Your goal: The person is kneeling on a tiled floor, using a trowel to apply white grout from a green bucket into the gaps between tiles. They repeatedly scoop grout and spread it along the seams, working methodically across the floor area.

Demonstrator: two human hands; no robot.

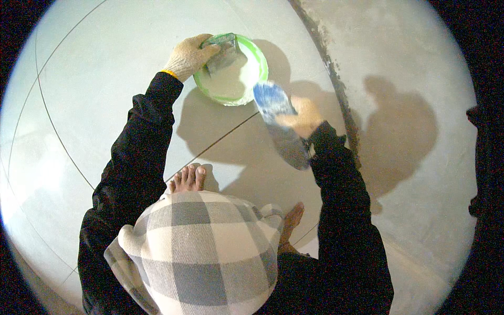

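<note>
In a cream knitted glove with a yellow cuff edge, my left hand point(190, 55) is closed at the far left rim of a round green bucket point(262, 59). Its thumb lies over a grey, flat, scraper-like blade point(226, 51) that leans inside the bucket. Pale, creamy paste point(229, 80) covers the bucket's inside. My right hand point(303, 116), also gloved and blurred, grips a long flat tool point(272, 101) with rounded ends. It is blue and smeared with white at the bucket end, dark grey toward my wrist. That blue end is at the bucket's near right rim; whether they touch I cannot tell.
Pale floor tiles point(126, 47) with thin dark joints spread around the bucket. A rough dark seam point(336, 84) separates them from bare grey floor point(441, 58) on the right. My bare feet point(189, 177) stand below, beside my checked cloth point(199, 252). Shadows fall rightward.
</note>
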